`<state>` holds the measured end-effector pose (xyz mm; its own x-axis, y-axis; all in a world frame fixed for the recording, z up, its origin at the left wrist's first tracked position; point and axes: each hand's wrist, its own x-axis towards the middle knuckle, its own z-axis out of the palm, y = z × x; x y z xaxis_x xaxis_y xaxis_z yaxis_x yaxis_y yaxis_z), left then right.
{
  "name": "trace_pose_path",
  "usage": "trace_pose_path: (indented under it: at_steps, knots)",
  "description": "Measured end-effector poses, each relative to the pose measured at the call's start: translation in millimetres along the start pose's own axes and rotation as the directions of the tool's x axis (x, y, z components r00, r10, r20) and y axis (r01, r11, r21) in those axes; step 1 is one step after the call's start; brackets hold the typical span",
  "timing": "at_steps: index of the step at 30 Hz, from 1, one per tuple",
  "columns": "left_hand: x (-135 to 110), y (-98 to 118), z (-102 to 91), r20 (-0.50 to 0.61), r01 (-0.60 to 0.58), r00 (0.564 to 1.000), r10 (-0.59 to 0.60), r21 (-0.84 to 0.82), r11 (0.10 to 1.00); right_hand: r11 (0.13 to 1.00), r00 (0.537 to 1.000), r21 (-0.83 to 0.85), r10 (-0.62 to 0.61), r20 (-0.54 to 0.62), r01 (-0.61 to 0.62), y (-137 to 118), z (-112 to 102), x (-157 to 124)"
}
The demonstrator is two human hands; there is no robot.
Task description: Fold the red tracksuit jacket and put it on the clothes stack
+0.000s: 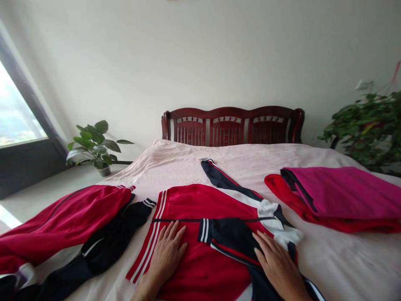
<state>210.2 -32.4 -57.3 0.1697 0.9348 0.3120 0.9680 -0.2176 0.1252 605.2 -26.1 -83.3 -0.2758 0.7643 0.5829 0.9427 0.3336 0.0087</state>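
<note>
A red track jacket (200, 200) with white stripes and dark navy sleeves lies spread on the bed in front of me. My left hand (167, 251) rests flat on its red body, fingers stretched out. My right hand (275, 261) lies flat and open on the navy sleeve (232, 238) that is folded across the jacket's front. The other navy sleeve (219, 175) stretches away toward the headboard.
Another red and navy garment (62, 225) lies crumpled at the left. A folded stack of magenta and red clothes (338, 196) sits at the right. The pale pink bed sheet (175, 163) runs to a dark wooden headboard (232, 125). Potted plants (95, 146) stand beside the bed.
</note>
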Motion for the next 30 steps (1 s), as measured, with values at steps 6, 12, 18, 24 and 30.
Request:
trace_pose_path:
  at_steps: [6,12,18,24,30]
  knots:
    - [0.8,2.9,-6.2,0.002,0.0,1.0,0.0,-0.016,1.0,1.0,1.0,0.003,0.0,-0.013,0.0,-0.8,0.4,-0.7]
    - [-0.1,1.6,-5.3,-0.015,0.004,1.0,-0.005,-0.043,0.999,0.999,0.999,0.022,0.029,0.019,-0.03,-2.0,-0.2,-1.1]
    - [0.5,-0.3,-3.1,-0.024,0.001,1.0,-0.003,-0.06,0.998,0.999,0.999,0.018,0.038,0.012,-0.038,-2.7,-0.4,-1.0]
    - [0.5,-0.7,-4.1,-0.057,-0.001,0.998,-0.004,-0.091,0.996,0.996,0.994,0.017,0.085,0.074,-0.086,-6.2,-2.8,0.1]
    - [-0.8,0.2,-6.1,-0.019,0.026,0.999,-0.029,-0.142,0.989,0.991,0.98,0.045,0.118,0.159,-0.127,-8.2,-9.5,0.7]
